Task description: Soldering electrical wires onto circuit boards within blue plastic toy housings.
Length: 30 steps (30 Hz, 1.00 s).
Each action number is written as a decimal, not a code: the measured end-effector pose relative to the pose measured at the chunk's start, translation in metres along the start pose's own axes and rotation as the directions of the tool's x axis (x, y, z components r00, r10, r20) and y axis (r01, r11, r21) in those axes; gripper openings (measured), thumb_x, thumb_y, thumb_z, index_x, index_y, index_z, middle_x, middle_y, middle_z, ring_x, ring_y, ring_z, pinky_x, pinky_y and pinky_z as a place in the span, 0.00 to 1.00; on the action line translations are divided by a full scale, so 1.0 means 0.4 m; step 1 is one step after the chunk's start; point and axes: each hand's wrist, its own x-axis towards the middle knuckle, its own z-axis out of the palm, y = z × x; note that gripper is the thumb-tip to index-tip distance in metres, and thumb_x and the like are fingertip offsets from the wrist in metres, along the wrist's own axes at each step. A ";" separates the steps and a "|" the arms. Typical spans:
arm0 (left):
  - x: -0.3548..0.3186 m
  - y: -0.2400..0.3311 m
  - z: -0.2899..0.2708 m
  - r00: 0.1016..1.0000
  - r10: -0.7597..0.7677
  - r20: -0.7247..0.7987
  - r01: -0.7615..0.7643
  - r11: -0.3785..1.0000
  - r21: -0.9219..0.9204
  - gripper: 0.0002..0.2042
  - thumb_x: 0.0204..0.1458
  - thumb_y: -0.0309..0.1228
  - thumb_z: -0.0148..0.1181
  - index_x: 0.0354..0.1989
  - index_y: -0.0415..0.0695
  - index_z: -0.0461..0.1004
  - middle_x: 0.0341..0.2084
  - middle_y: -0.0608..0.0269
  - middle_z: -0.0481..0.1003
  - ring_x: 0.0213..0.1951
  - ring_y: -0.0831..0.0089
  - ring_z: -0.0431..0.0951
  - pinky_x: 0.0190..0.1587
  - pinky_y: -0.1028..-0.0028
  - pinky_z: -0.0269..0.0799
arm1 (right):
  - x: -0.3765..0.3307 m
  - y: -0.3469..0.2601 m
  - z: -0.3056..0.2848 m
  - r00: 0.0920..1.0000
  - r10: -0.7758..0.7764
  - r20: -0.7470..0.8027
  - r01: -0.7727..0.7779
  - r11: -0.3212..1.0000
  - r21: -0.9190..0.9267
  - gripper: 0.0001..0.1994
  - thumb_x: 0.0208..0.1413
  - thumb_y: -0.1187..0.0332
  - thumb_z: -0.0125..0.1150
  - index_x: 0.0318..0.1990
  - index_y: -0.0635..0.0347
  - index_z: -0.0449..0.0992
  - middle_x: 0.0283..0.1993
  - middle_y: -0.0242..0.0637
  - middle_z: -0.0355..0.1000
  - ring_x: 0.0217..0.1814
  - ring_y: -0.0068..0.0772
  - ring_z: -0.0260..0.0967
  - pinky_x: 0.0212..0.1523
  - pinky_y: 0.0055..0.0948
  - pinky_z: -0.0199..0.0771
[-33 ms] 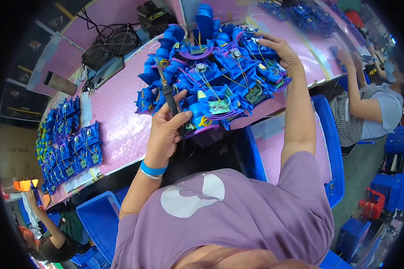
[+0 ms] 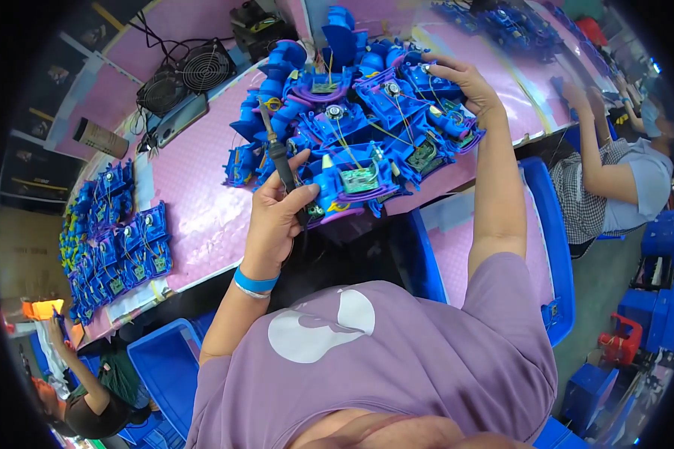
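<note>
My left hand (image 2: 268,221) is closed round the dark handle of a soldering iron (image 2: 278,153), whose metal tip points up and away. Its thumb and forefinger also reach the left end of the nearest blue plastic housing, where a green circuit board (image 2: 359,179), thin wires and purple trim show. That housing belongs to a crowded pile of similar blue housings (image 2: 337,120) at the table's near edge. At the pile's far right, my right hand (image 2: 468,86) grips a blue housing (image 2: 430,84), fingers bent over its top. Part of that grip is hidden.
More blue housings (image 2: 131,243) stand in rows on the pink table (image 2: 210,187) at left. Two black fans (image 2: 206,67), a phone (image 2: 180,120) and a dark cylinder (image 2: 99,139) lie behind. Blue bins (image 2: 550,247) stand below the edge. Co-workers sit on both sides.
The nearest housings have shifted and tilted slightly, so the front circuit board lies a little further left. Both hands keep nearly the same place.
</note>
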 end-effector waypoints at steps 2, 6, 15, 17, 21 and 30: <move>0.005 -0.002 -0.041 0.999 -0.002 -0.034 0.001 1.000 -0.020 0.26 0.54 0.20 0.66 0.63 0.45 0.73 0.23 0.81 0.70 0.14 0.93 0.58 0.14 0.82 0.42 | -0.002 0.006 0.046 1.000 0.014 0.006 -0.014 1.000 0.023 0.21 0.58 0.67 0.68 0.60 0.58 0.77 0.50 0.32 0.78 0.48 0.23 0.77 0.50 0.23 0.78; 0.000 -0.006 -0.077 0.999 0.007 -0.048 -0.010 0.999 -0.053 0.26 0.54 0.20 0.66 0.63 0.44 0.72 0.22 0.81 0.68 0.14 0.93 0.56 0.14 0.82 0.41 | -0.016 0.011 0.082 1.000 -0.006 0.021 0.005 0.999 0.039 0.23 0.54 0.67 0.72 0.59 0.55 0.79 0.46 0.34 0.81 0.43 0.23 0.79 0.45 0.24 0.81; -0.009 -0.003 -0.108 1.000 0.026 0.002 -0.026 0.996 -0.080 0.26 0.54 0.21 0.66 0.64 0.44 0.72 0.26 0.76 0.75 0.16 0.92 0.61 0.14 0.83 0.44 | -0.037 0.042 0.115 0.998 -0.060 -0.026 0.061 0.997 0.038 0.24 0.59 0.67 0.68 0.63 0.61 0.74 0.49 0.35 0.78 0.50 0.23 0.76 0.53 0.25 0.76; -0.012 -0.001 -0.102 1.000 0.022 -0.008 -0.023 0.997 -0.079 0.26 0.54 0.21 0.66 0.64 0.44 0.72 0.28 0.73 0.77 0.17 0.92 0.63 0.14 0.83 0.46 | -0.033 0.041 0.090 0.988 -0.138 -0.064 0.126 0.979 -0.159 0.25 0.59 0.68 0.67 0.64 0.60 0.73 0.53 0.38 0.77 0.55 0.25 0.74 0.57 0.25 0.73; -0.013 -0.017 -0.106 0.999 0.033 -0.029 -0.035 0.998 -0.057 0.28 0.54 0.23 0.67 0.65 0.46 0.71 0.34 0.71 0.79 0.18 0.93 0.63 0.15 0.85 0.46 | 0.009 0.028 0.038 0.977 -0.183 -0.109 0.130 0.917 -0.376 0.28 0.62 0.54 0.63 0.67 0.57 0.71 0.62 0.38 0.72 0.65 0.30 0.67 0.64 0.33 0.66; -0.032 -0.036 -0.091 0.994 0.081 -0.077 -0.085 0.995 -0.051 0.27 0.55 0.23 0.67 0.65 0.46 0.72 0.41 0.63 0.81 0.33 0.87 0.77 0.21 0.87 0.57 | 0.271 -0.101 0.091 0.951 -0.151 0.271 0.264 0.853 -0.449 0.31 0.66 0.40 0.48 0.62 0.56 0.75 0.54 0.38 0.78 0.57 0.32 0.74 0.63 0.32 0.65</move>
